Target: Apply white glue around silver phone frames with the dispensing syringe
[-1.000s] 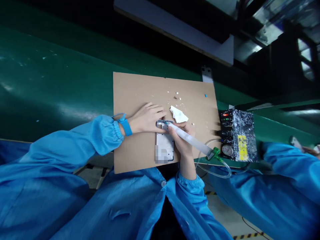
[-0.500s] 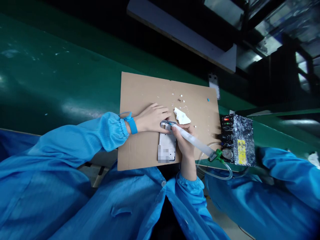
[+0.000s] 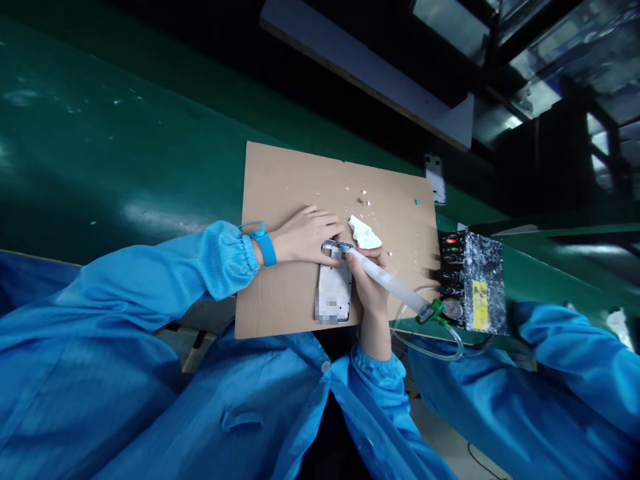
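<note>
A silver phone frame (image 3: 333, 287) lies on a brown cardboard sheet (image 3: 280, 300). My left hand (image 3: 309, 235) grips its top left corner, with the thumb over the frame and the fingers bent round beyond the top edge. In my right hand (image 3: 373, 280) is a translucent glue syringe (image 3: 387, 279), pinched near its front end and slanting down to the left. Its blue tip meets or hovers just over the top of the frame; which one, I cannot tell. A green cap (image 3: 435, 311) closes the rear end. Crumpled white tissue (image 3: 364, 233) lies just beyond my right fingers.
To the right stands a stained glue dispenser box (image 3: 473, 281) with a gauge, joined to the syringe by a clear hose (image 3: 420, 348). Another phone frame (image 3: 435, 179) lies past the cardboard's far right corner. A co-worker's blue sleeve (image 3: 560, 340) is at the right. White crumbs dot the cardboard.
The syringe tip has shifted very slightly to the right along the top of the phone frame. Both hands keep their hold; the camera view has turned a little.
</note>
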